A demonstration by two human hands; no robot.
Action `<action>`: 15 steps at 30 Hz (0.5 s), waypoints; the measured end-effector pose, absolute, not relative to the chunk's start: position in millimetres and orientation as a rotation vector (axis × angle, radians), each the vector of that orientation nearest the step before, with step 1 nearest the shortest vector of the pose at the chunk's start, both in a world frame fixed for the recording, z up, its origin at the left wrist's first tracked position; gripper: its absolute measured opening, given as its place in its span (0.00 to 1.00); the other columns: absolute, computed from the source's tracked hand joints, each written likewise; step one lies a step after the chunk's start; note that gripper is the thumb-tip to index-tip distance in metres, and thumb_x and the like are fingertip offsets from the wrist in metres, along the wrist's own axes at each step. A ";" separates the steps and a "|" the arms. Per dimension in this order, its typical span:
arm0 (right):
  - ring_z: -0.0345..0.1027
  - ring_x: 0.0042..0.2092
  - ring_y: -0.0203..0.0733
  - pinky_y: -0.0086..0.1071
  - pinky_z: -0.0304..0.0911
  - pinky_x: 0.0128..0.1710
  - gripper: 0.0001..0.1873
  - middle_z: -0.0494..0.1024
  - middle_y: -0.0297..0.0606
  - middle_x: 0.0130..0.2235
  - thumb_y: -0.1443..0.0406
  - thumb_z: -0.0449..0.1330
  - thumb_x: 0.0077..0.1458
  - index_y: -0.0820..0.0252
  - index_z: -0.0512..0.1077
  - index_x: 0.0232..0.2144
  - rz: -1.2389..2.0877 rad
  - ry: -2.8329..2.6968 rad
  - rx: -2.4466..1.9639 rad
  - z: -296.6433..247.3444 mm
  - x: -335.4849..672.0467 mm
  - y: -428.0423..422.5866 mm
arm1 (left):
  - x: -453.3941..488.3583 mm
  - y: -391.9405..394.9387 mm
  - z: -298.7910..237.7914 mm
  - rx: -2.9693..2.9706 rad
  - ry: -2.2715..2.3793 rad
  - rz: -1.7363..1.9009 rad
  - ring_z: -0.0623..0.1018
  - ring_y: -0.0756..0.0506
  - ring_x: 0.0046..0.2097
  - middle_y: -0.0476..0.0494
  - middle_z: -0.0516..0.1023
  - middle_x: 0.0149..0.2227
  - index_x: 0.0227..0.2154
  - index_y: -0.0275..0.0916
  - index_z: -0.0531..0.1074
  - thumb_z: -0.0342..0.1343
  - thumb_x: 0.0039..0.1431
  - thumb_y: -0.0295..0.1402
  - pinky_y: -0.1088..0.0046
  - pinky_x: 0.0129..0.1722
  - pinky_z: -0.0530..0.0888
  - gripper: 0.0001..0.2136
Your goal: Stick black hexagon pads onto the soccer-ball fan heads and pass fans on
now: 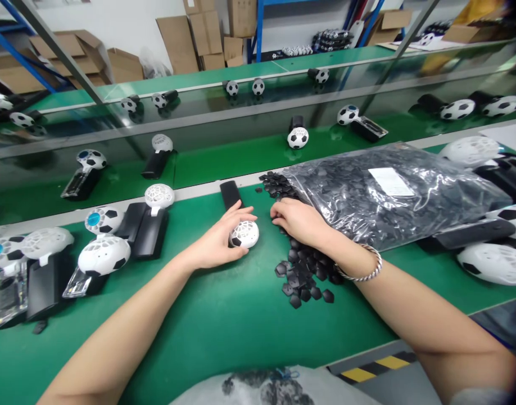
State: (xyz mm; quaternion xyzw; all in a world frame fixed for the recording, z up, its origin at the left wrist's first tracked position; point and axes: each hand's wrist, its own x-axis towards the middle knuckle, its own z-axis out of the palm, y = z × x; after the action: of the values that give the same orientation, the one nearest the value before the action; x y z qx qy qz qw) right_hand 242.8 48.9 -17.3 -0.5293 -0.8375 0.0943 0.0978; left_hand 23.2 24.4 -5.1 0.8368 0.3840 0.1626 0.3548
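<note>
My left hand [221, 239] is cupped around a white football-shaped fan head [245, 234], which rests on the green mat at the end of its black handle [231, 194]. My right hand [298, 220] lies on a loose pile of small black pentagon pieces [305, 275]. Its fingers are curled down into the pieces, and I cannot see whether they pinch one. The pile spills from a big clear plastic bag of the same black pieces [388, 194] just to the right. A silver bracelet [365, 269] circles my right wrist.
Several football-shaped fans with black handles lie at the left [104, 256] and at the right edge [492, 261]. More fans sit on the conveyor belt [298, 136] beyond a grey rail. Cardboard boxes and blue racks stand at the back.
</note>
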 end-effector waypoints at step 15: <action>0.66 0.40 0.37 0.32 0.63 0.42 0.10 0.72 0.38 0.37 0.70 0.53 0.57 0.58 0.72 0.39 0.792 -2.293 -0.872 -4.2 229.4 24.7 | 20.6 26.8 -7.6 2.139 0.979 0.452 0.42 0.40 0.65 0.41 0.53 0.62 0.51 0.42 0.59 0.57 0.46 0.28 0.51 0.61 0.49 0.26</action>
State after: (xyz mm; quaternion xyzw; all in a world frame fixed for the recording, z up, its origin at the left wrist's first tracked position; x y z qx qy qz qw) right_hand 229.4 24.7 -4.2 -0.3250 -0.8544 0.2950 0.2781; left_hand 20.6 26.8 -7.6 0.8315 0.3807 0.1758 0.3644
